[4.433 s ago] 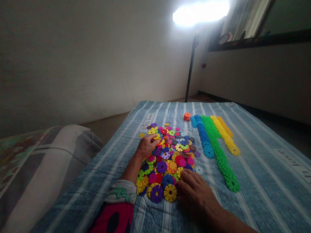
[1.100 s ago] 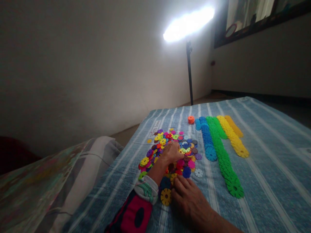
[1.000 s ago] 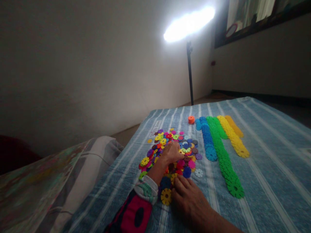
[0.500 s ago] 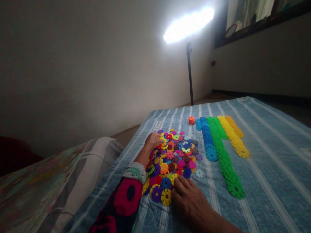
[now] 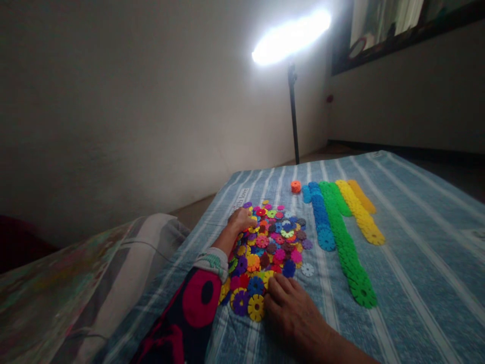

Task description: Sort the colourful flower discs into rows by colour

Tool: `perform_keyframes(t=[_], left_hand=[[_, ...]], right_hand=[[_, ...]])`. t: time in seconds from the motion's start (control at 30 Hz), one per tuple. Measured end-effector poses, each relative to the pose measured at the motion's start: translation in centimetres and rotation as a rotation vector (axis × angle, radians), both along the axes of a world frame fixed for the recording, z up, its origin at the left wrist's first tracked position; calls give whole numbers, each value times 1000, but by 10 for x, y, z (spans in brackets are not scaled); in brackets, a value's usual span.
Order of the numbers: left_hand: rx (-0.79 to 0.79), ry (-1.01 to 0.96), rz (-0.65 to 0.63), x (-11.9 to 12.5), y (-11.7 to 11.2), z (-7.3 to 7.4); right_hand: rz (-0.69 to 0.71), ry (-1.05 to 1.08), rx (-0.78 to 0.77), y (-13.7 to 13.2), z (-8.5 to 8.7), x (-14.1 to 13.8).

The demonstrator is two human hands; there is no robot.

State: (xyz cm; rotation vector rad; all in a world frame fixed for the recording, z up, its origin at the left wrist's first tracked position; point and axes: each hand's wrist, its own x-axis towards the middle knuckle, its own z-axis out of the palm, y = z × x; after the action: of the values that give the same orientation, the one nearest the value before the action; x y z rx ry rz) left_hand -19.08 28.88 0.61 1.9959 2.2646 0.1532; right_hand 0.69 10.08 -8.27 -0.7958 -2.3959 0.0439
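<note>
A heap of small plastic flower discs in many colours lies on a blue striped bedsheet. My left hand rests on the heap's far left edge with its fingers curled down over the discs; what they pinch is hidden. My right hand lies flat on the sheet at the heap's near edge, fingers stretched out and touching a yellow disc. To the right run sorted rows: blue discs, green discs, yellow discs. A small orange stack stands at the rows' far end.
A grey patterned pillow lies at the left of the bed. A lamp on a dark pole shines brightly behind the bed. A white wall is at the back, a dark-framed window at the upper right.
My left hand has drawn back from the middle of the heap to its far left edge. My right hand has stayed at the near edge.
</note>
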Motion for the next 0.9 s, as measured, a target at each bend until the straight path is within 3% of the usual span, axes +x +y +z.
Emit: perform_keyframes(t=[0.27, 0.43, 0.53, 0.63, 0.8, 0.9], left_hand=[[-60, 143, 15, 11, -2, 8], [56, 171, -55, 28, -10, 24], [162, 113, -250, 63, -21, 31], [227, 50, -541, 117, -39, 31], [224, 85, -993, 207, -56, 19], [213, 194, -1167, 243, -51, 13]], right_hand=[[1, 1, 5, 0, 5, 0], [-4, -15, 26, 4, 10, -1], [5, -32, 34, 7, 11, -2], [6, -37, 67, 10, 10, -3], [-11, 12, 68, 12, 18, -4], [42, 43, 62, 11, 26, -1]])
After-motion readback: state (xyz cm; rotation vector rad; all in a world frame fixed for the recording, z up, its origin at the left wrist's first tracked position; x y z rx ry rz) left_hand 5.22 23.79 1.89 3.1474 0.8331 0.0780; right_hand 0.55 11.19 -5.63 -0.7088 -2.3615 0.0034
